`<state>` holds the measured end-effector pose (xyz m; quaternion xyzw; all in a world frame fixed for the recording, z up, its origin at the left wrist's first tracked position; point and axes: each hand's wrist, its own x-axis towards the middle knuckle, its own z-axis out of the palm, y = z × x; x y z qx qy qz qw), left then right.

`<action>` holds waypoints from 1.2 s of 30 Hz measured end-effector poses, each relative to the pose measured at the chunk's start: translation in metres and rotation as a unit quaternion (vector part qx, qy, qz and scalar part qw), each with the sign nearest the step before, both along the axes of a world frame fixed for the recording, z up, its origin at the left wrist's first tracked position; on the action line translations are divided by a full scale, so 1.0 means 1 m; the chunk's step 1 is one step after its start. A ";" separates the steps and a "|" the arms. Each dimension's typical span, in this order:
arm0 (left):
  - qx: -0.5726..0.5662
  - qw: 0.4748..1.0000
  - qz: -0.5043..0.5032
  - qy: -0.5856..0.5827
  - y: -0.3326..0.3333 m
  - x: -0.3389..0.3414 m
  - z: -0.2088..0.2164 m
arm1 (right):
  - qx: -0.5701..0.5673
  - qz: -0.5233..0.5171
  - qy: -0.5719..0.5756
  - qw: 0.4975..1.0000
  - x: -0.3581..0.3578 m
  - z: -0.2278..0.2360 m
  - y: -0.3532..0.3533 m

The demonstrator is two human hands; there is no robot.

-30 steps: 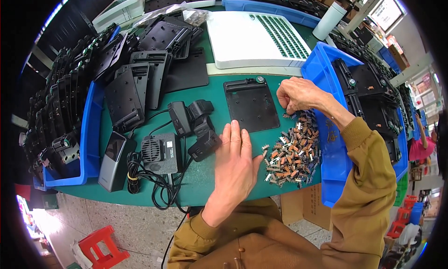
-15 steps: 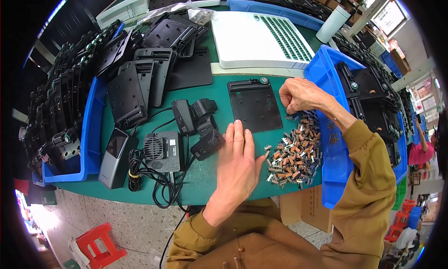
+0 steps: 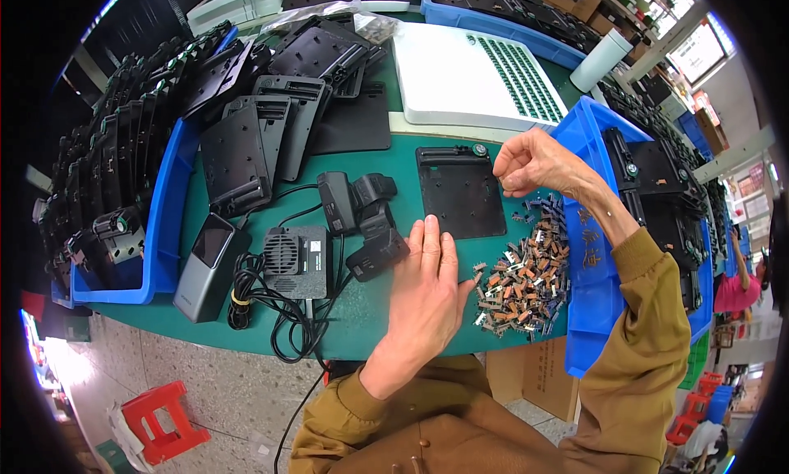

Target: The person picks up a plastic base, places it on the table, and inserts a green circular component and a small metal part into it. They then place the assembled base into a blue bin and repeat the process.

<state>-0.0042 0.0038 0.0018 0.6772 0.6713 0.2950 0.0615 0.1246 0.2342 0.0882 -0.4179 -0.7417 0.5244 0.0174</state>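
Observation:
A flat black plastic panel [image 3: 462, 196] with a raised bar and a small round green part along its far edge lies on the green table in front of me. My left hand [image 3: 425, 297] rests flat, its fingers stretched out and their tips by the panel's near edge. Over the panel's right edge, my right hand [image 3: 538, 166] is closed in a pinch. Whatever sits between its fingertips is too small to make out. Just below that hand spreads a pile of small slide switches [image 3: 526, 289], with brown, white and dark bodies.
Blue bins with black panels stand left [image 3: 167, 227] and right [image 3: 588, 301]. More black panels [image 3: 238, 157] are stacked at back left. A white tray [image 3: 440, 75] with rows of green parts lies behind. Cables [image 3: 300, 330], a power bank [image 3: 209, 264] and black devices [image 3: 362, 203] sit left.
My right hand has lifted away from the switch pile, up and left to the panel's right edge, still pinched. My left hand stays flat. The whole view has shifted slightly.

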 end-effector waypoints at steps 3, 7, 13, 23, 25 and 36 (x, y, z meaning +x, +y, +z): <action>-0.012 1.000 0.002 -0.012 0.000 0.001 0.002 | 0.010 0.018 0.007 1.000 0.000 -0.001 0.000; -0.016 1.000 0.002 -0.009 0.000 0.000 0.003 | 0.019 0.018 0.024 0.999 -0.002 -0.005 0.001; -0.007 1.000 0.000 -0.012 0.001 0.002 0.001 | 0.054 0.030 0.017 0.998 -0.002 -0.007 0.001; -0.010 1.000 0.003 -0.025 0.000 0.001 0.001 | 0.226 0.066 -0.029 0.972 -0.007 -0.015 -0.002; -0.012 1.000 0.001 -0.023 0.000 0.002 0.003 | 0.274 0.092 -0.020 0.957 -0.006 -0.017 -0.003; -0.001 1.000 0.002 -0.021 0.000 0.001 0.001 | 0.308 0.144 -0.052 0.939 -0.012 -0.009 -0.016</action>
